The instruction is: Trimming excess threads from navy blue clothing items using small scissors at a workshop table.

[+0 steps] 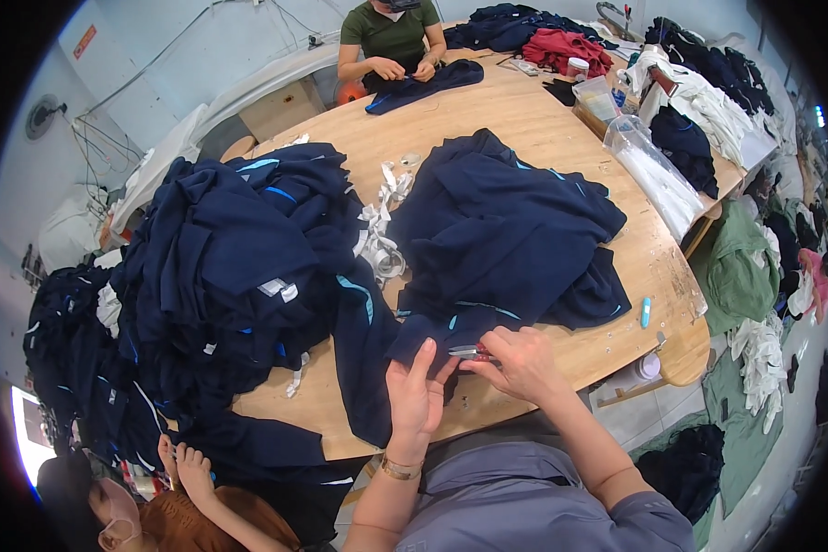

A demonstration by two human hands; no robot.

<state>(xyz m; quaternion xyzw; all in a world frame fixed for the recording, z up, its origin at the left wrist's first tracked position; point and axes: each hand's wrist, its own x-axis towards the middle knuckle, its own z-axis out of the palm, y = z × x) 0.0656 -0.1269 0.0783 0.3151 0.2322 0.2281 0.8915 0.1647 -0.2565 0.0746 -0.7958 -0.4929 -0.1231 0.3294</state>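
Right hand (524, 365) gripped red-handled snips (469, 352) — blades aimed left, long axis crosswise, toward the nearby left hand (415, 397), which seemed to pinch navy cloth (416, 337), though its grip was unclear — the cloth spreading beyond both hands onto the table (561, 120).

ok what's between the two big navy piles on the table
In the head view, white scraps lie on the table between the left pile and right pile.

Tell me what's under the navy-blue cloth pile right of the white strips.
The pale wooden tabletop shows around the navy-blue cloth pile; whatever lies beneath is covered.
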